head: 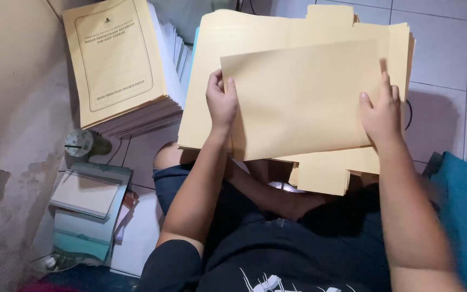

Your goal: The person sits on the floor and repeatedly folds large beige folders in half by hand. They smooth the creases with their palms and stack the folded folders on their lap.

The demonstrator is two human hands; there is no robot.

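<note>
Both hands (221, 100) (380, 111) on manila sheet (301, 100)

Folded manila sheet (304, 100), plain pale yellow-tan, unprinted, held flat and slightly tilted, gripped at its left edge by the left hand (221, 103) and at its right edge by the right hand (380, 113). Directly beneath, stack of unfolded manila folder blanks (244, 38), same colour, with tabs projecting at top and bottom edges, resting across the lap.

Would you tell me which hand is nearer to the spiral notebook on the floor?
Left. The left hand grips the folded sheet's edge on the spiral notebook's side; the right hand holds the far edge.
</note>
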